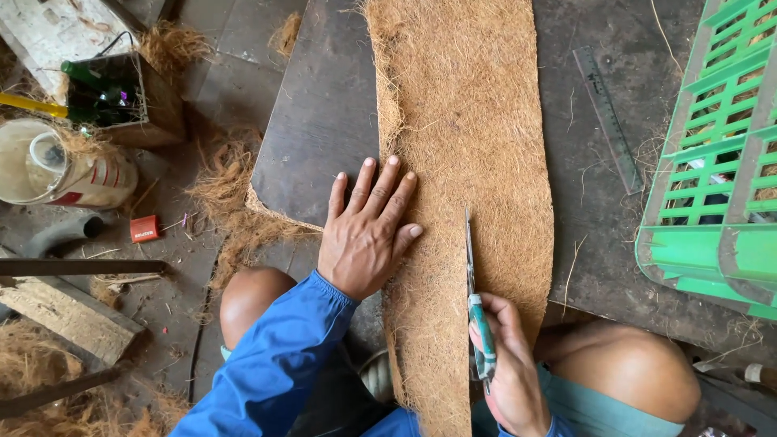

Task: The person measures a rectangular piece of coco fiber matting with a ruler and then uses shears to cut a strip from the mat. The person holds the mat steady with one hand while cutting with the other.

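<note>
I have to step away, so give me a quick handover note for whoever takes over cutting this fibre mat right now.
Left hand: flat, fingers spread, pressing the left edge of the coir mat onto the dark board.
Right hand: gripping the scissors by their teal handles, blades pointing away from the body, in the mat.
Done: a lengthwise cut runs from the near end of the mat up to the blades.
Left: the long stretch of mat beyond the blades is uncut.
Nearby: clear ruler on the floor to the right, green plastic crate beyond it.
</note>
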